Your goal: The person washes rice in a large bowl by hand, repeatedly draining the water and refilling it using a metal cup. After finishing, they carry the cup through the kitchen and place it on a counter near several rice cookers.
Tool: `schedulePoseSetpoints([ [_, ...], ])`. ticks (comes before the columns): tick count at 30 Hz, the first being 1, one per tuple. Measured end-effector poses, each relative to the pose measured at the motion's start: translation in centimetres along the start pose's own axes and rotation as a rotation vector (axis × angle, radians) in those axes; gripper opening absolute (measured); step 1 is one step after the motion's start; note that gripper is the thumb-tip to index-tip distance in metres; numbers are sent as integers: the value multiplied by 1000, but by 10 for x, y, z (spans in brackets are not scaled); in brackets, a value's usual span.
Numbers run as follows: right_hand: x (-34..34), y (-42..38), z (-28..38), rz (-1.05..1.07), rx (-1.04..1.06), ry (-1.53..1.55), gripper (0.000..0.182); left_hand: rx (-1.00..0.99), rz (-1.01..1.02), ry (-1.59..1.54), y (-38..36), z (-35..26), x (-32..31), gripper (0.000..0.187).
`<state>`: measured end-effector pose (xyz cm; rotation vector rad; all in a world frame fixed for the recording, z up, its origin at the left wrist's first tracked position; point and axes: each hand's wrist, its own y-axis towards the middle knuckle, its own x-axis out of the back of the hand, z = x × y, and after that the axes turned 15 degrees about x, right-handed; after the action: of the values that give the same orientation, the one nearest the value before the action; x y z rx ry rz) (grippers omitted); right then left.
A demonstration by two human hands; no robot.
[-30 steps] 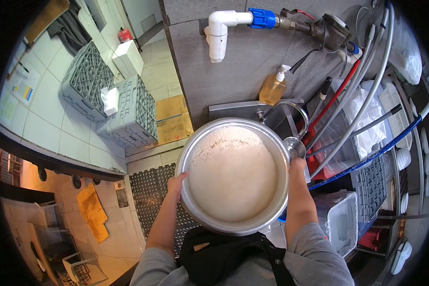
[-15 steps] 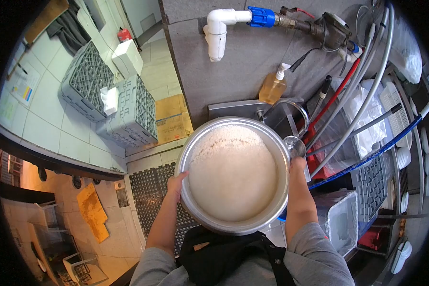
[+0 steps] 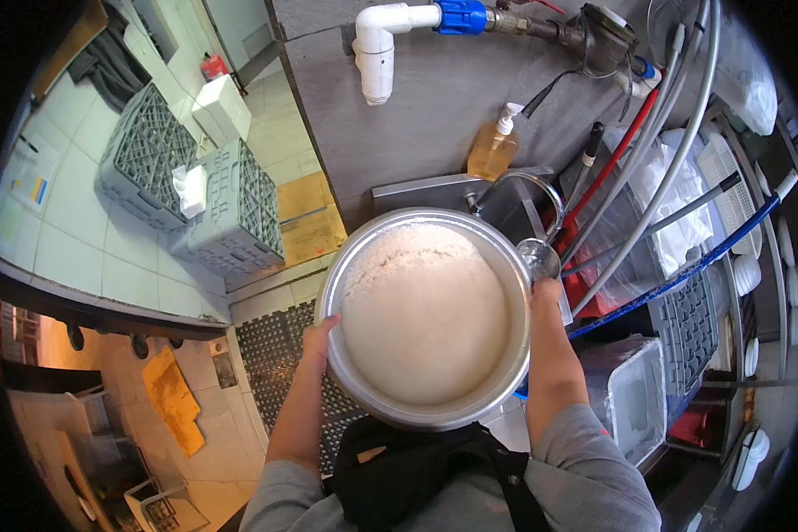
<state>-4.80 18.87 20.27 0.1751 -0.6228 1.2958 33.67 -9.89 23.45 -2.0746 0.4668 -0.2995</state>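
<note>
A large round metal pot (image 3: 335, 372) is held in front of my apron, tilted so that wet rice (image 3: 426, 244) banks up along its far side. Cloudy whitish water (image 3: 426, 328) covers the rest of the rice. My left hand (image 3: 321, 335) grips the pot's left side, thumb at the rim and fingers hidden beneath. On the opposite side my right hand (image 3: 546, 291) holds the pot, its fingers mostly out of sight. A clear cup (image 3: 539, 259) shows right above my right hand, below the curved faucet (image 3: 541, 182).
Beyond the pot lies a metal sink (image 3: 408, 191), with a soap pump bottle (image 3: 493, 151) behind it. Hoses (image 3: 674, 168) hang at the right, near a plastic-lined bin (image 3: 637, 399). Grey dish racks (image 3: 239, 208) stand at the left. A black perforated mat (image 3: 279, 346) covers the floor.
The view has shifted slightly, so the sink and pipes appear a little further left and higher. Both hands keep their hold on the pot, which stays tilted.
</note>
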Motion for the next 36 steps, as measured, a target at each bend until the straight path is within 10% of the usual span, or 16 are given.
schedulePoseSetpoints([
  [10,-27,45,-53,-69,-21,151,18,25,-25,26,18,8,6,52],
  [12,-21,73,-82,99,375,-232,15,16,13,11,1,1,2,53],
  [14,-11,53,-60,-71,72,303,14,19,8,7,7,2,2,56],
  [18,48,-2,23,-1,-56,412,19,-8,18,17,8,6,4,65],
  [25,111,27,64,-114,210,214,23,-9,2,6,23,12,8,76],
  [28,131,17,93,-326,770,-291,24,-10,57,-62,23,13,7,75],
  [36,123,-79,193,-394,1101,-26,16,-13,88,-92,12,6,6,67],
])
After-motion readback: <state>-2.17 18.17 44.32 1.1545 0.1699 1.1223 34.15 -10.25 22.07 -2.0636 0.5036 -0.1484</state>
